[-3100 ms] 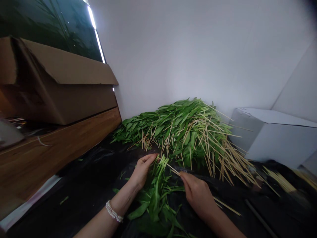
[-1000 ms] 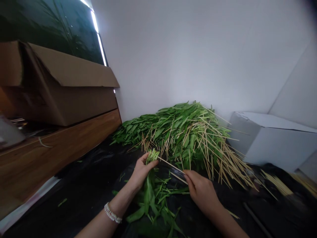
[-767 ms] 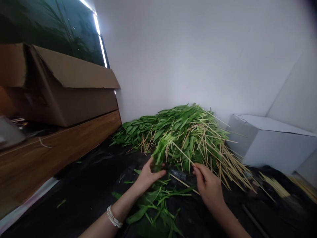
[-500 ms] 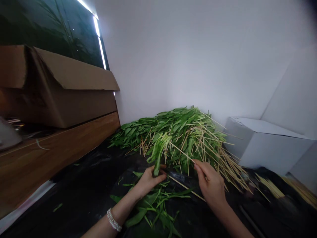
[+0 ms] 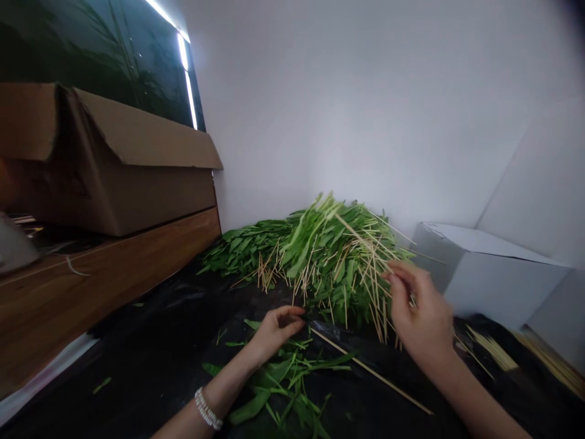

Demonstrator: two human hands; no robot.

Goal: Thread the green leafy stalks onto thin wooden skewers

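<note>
My right hand pinches the bare end of a thin wooden skewer. Bright green leafy vegetables, slightly blurred, are threaded on its far end, above the front of a heap of skewered greens. Low over the black sheet, my left hand has its thumb and fingers curved and apart, with nothing between them. A white beaded bracelet circles that wrist. Below it lie loose leaves and stems. One bare skewer rests on the sheet between the hands.
Black plastic sheeting covers the work surface. A cardboard box stands on a wooden ledge at left. To the right are a white box and a bundle of bare skewers. A pale wall rises behind.
My right hand has moved up and to the right, lifting the skewered greens away from my left hand to the heap. The left hand has let go of the leaves and stayed low.
</note>
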